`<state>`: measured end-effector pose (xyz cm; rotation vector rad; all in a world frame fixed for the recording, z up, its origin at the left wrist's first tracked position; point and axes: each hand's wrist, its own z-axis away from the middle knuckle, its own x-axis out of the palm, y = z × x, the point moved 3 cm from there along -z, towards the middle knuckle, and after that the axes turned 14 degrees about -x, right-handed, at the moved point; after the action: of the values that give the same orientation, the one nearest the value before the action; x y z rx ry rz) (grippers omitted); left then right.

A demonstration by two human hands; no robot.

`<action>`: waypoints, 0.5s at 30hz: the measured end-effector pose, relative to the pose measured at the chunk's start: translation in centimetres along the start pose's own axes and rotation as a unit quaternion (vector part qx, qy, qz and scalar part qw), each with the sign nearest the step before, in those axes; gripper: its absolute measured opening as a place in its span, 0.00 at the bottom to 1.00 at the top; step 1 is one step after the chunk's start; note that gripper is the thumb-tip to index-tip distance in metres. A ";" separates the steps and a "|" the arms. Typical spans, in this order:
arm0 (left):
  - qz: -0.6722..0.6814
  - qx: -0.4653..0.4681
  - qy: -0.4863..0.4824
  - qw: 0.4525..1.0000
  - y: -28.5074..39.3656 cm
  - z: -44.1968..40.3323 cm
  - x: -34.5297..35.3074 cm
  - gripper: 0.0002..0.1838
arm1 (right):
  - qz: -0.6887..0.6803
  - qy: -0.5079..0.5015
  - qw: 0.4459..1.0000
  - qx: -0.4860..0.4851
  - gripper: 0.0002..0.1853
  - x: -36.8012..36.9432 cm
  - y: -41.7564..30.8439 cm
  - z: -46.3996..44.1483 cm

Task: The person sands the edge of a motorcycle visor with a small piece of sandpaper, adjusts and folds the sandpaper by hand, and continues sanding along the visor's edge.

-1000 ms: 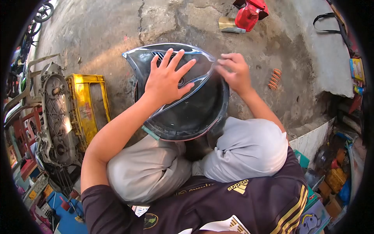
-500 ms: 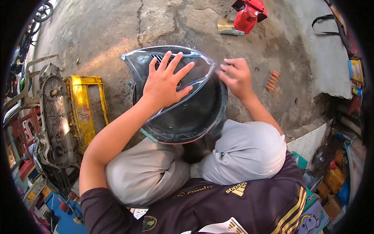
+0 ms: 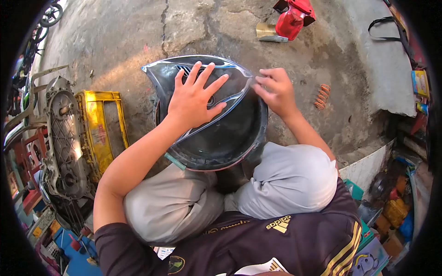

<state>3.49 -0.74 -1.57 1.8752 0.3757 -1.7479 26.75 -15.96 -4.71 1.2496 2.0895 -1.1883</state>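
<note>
A dark, leaf-shaped motorcycle body panel (image 3: 159,78) with a shiny, blue-tinted edge rests across a round black basin (image 3: 230,142) in front of my knees. My left hand (image 3: 193,99) lies on the panel's face with its fingers spread. Beside the panel's pointed right tip, my right hand (image 3: 276,92) has curled fingers, with the thumb and fingertips close together. Those fingertips are slightly blurred, and anything pinched between them is too small to make out.
A yellow crate (image 3: 99,133) and a metal engine casing (image 3: 66,133) stand at the left. An orange coil spring (image 3: 322,96) lies on the concrete floor at the right. Farther off are a red part (image 3: 292,20) and a gold-coloured can (image 3: 268,32). Clutter fills the lower right.
The panel's right tip and my right hand have shifted very slightly left. My left hand stays spread on the panel.
</note>
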 end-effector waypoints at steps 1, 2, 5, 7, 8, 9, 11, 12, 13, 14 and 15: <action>-0.005 0.001 0.001 1.000 0.0 -0.3 -0.1 0.40 | -0.029 -0.009 0.998 -0.049 0.14 0.1 -0.7 0.0; -0.007 0.001 0.004 1.000 -0.1 -0.5 -0.2 0.40 | -0.028 -0.008 0.998 -0.052 0.14 0.2 -1.4 0.0; 0.001 0.006 0.002 1.000 -0.1 -0.4 -0.1 0.40 | -0.089 -0.043 0.988 -0.122 0.14 0.9 -2.3 -0.3; -0.008 0.000 0.000 1.000 0.0 -0.3 -0.2 0.40 | -0.039 -0.003 0.999 -0.026 0.14 0.8 -0.2 -0.3; -0.005 -0.002 0.001 1.000 0.1 -0.3 -0.2 0.40 | -0.018 0.012 1.000 0.008 0.14 0.7 0.5 -0.2; -0.005 -0.003 0.000 1.000 0.1 -0.3 -0.2 0.40 | -0.016 0.013 1.000 0.004 0.14 0.7 -0.1 -0.4; -0.001 -0.001 -0.001 1.000 0.0 -0.4 -0.1 0.40 | -0.075 -0.040 0.987 -0.135 0.15 1.2 -3.3 -0.6; -0.003 0.003 -0.001 1.000 0.0 -0.5 -0.2 0.40 | -0.074 -0.037 0.988 -0.133 0.15 1.1 -3.0 -0.8; -0.003 0.003 0.001 1.000 0.0 -0.5 -0.2 0.40 | -0.060 -0.026 0.992 -0.105 0.15 0.8 -2.2 -0.9; -0.003 0.002 0.002 1.000 0.0 -0.3 -0.2 0.41 | -0.047 -0.017 0.996 -0.078 0.15 0.7 -1.4 -0.8; -0.001 0.001 0.001 1.000 0.0 -0.2 -0.1 0.41 | -0.030 -0.001 1.000 0.000 0.15 0.6 -0.2 -0.8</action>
<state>3.67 -0.63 -1.44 1.8794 0.3759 -1.7484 26.32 -15.02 -4.65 1.1931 2.1396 -1.2133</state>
